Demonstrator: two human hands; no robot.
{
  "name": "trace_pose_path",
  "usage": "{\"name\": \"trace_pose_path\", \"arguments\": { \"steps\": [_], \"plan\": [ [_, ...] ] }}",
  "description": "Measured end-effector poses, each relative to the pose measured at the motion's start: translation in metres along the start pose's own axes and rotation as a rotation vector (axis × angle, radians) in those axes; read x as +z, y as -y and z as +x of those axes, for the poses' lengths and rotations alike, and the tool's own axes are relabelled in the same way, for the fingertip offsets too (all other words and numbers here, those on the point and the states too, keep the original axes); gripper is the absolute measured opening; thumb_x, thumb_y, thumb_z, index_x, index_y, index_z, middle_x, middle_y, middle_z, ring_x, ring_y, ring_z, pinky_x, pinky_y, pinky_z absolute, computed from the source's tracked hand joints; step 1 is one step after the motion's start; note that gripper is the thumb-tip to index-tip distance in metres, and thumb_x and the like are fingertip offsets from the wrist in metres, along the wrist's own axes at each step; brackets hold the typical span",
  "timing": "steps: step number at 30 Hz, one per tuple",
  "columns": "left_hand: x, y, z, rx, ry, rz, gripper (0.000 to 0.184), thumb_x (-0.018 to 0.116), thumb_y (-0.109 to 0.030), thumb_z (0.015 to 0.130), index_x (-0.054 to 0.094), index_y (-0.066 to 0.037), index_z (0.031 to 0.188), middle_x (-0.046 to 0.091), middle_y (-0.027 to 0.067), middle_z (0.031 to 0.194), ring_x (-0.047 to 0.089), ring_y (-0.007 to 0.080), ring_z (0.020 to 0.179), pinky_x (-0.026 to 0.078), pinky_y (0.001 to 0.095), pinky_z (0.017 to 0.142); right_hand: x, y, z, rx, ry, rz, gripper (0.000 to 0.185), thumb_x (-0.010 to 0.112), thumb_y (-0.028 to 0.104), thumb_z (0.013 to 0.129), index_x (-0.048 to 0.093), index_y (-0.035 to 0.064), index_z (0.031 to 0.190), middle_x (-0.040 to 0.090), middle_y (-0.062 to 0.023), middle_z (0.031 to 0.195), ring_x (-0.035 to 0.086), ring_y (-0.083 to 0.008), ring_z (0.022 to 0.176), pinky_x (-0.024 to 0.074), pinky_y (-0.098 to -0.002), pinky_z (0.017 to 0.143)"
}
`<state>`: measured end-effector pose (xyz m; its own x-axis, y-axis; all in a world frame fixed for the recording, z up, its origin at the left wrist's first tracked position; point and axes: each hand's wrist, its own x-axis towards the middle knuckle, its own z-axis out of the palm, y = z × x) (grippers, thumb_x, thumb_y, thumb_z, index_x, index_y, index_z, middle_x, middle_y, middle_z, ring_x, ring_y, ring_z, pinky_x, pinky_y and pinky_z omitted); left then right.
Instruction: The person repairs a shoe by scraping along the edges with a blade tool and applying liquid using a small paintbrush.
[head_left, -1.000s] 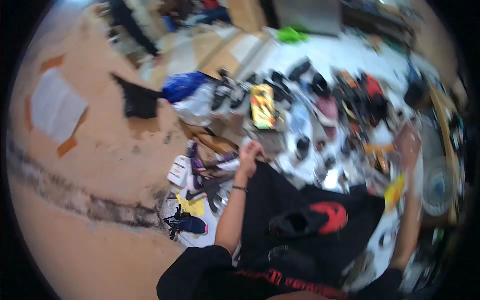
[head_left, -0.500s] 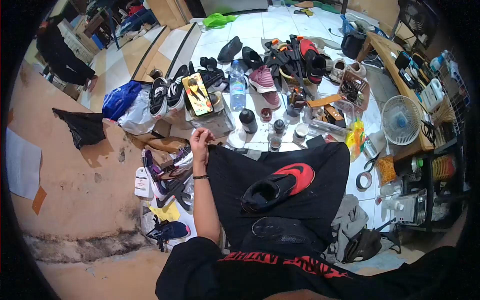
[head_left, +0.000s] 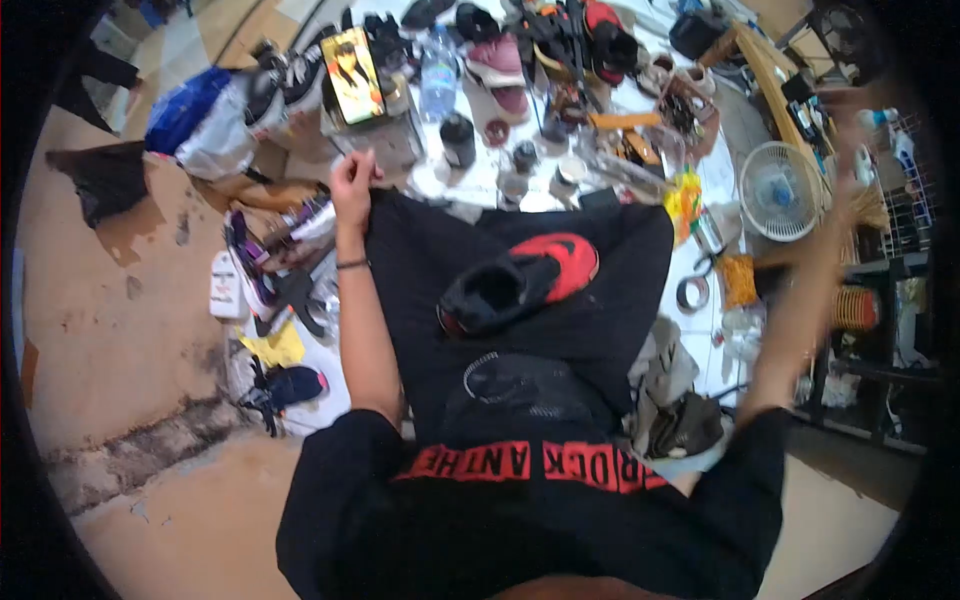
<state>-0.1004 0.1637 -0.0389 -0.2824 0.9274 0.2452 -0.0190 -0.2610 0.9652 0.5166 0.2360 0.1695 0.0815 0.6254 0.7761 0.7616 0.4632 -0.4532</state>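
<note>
A black and red shoe (head_left: 520, 282) rests on the black cloth over my lap, its opening toward the lower left. My left hand (head_left: 354, 184) is beside my knee at the cloth's upper left edge, fingers curled together, nothing visible in them. My right arm reaches out to the right, past the white fan (head_left: 778, 190). At its end my right hand (head_left: 850, 115) is smeared by motion near the wooden bench (head_left: 775, 85), so its fingers and anything in them cannot be made out. Neither hand touches the shoe.
A phone (head_left: 353, 75) with a lit screen stands on a box beyond my left knee. Behind my knees are a water bottle (head_left: 438, 80), a dark bottle (head_left: 458, 140) and several shoes. Tape (head_left: 692, 293) lies at the right. A person's dark-clothed legs (head_left: 90, 85) show at the upper left.
My right arm has swung into view on the right, toward the bench. The view has shifted, so the scene sits higher and further left. The shoe remains on my lap.
</note>
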Motion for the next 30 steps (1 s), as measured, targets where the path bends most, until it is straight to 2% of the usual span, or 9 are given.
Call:
{"name": "trace_pose_path", "arguments": {
  "steps": [3,5,8,10,12,14,20,26,30],
  "plan": [
    [0.022,-0.011,-0.026,-0.015,0.178,0.209,0.034,0.064,-0.02,0.099,0.059,-0.002,0.072,0.059,0.0007,0.071,0.052,0.0082,0.068,0.042,0.0259,0.064,0.115,-0.013,-0.155,0.269,0.37,0.219,0.025,0.054,0.022,0.102,0.062,-0.0006,0.1,0.064,-0.0105,0.086,0.065,-0.016,0.089,0.054,-0.0296,0.077],
    [0.032,-0.016,-0.059,-0.051,0.346,0.308,0.033,0.065,-0.018,0.098,0.061,0.001,0.072,0.061,0.0024,0.069,0.054,0.0091,0.068,0.042,0.027,0.064,0.153,0.008,-0.231,0.404,0.585,0.333,0.05,0.039,0.039,0.11,0.061,0.0008,0.087,0.057,-0.0055,0.06,0.06,-0.0157,0.056,0.0516,-0.0285,0.061],
    [0.067,-0.018,-0.1,-0.139,0.653,0.265,0.031,0.063,-0.017,0.098,0.064,0.007,0.078,0.065,0.009,0.081,0.061,0.0141,0.081,0.047,0.0297,0.075,0.143,0.038,-0.236,0.665,0.403,0.944,0.065,0.034,0.053,0.108,0.064,-0.0002,0.085,0.059,-0.0062,0.063,0.061,-0.0161,0.059,0.0493,-0.0294,0.059],
    [0.094,-0.013,-0.119,-0.216,0.695,0.249,0.028,0.066,-0.016,0.096,0.063,0.005,0.077,0.066,0.0089,0.087,0.061,0.0145,0.086,0.047,0.03,0.08,0.146,0.03,-0.241,0.683,0.43,0.803,0.064,0.037,0.054,0.108,0.064,0.0006,0.083,0.061,-0.0063,0.066,0.06,-0.013,0.06,0.0475,-0.0262,0.059],
    [0.101,-0.016,-0.117,-0.273,0.785,0.119,0.019,0.074,-0.014,0.09,0.062,-0.002,0.098,0.064,0.0065,0.11,0.06,0.0146,0.098,0.048,0.0312,0.087,0.147,0.026,-0.24,0.671,0.548,0.745,0.064,0.04,0.053,0.107,0.064,0.0009,0.08,0.062,-0.006,0.069,0.06,-0.0123,0.061,0.0463,-0.0252,0.059],
    [0.115,-0.022,-0.113,-0.415,0.883,0.07,0.041,0.077,-0.02,0.089,0.058,-0.006,0.123,0.061,0.0084,0.118,0.058,0.0144,0.105,0.047,0.0329,0.093,0.149,0.029,-0.237,0.694,0.555,0.764,0.063,0.042,0.054,0.107,0.063,0.0013,0.078,0.062,-0.0055,0.071,0.06,-0.0125,0.062,0.0463,-0.0256,0.061],
    [0.177,-0.008,-0.078,-0.579,1.149,0.493,0.079,0.084,-0.04,0.081,0.049,-0.01,0.144,0.063,0.0137,0.122,0.059,0.0209,0.11,0.047,0.0336,0.097,0.15,0.026,-0.234,0.785,0.476,0.934,0.061,0.043,0.054,0.106,0.061,0.0021,0.08,0.06,-0.0055,0.075,0.06,-0.0127,0.069,0.0476,-0.0275,0.065],
    [0.173,0.007,-0.082,-0.472,1.015,0.345,0.073,0.086,-0.026,0.08,0.051,-0.006,0.142,0.065,0.0133,0.119,0.061,0.0187,0.109,0.049,0.0319,0.093,0.142,0.036,-0.235,0.787,0.448,0.876,0.052,0.05,0.044,0.106,0.066,0.0002,0.084,0.065,-0.0049,0.078,0.063,-0.0128,0.071,0.05,-0.0265,0.068],
    [0.138,-0.049,-0.078,-0.482,0.495,-0.177,0.074,0.081,-0.006,0.081,0.043,-0.004,0.145,0.066,0.0132,0.122,0.067,0.018,0.104,0.055,0.0313,0.091,0.14,0.062,-0.24,0.742,0.497,0.873,0.036,0.057,0.031,0.104,0.067,-0.0023,0.098,0.069,-0.007,0.086,0.065,-0.0129,0.077,0.0519,-0.0269,0.071]
  ]
}}
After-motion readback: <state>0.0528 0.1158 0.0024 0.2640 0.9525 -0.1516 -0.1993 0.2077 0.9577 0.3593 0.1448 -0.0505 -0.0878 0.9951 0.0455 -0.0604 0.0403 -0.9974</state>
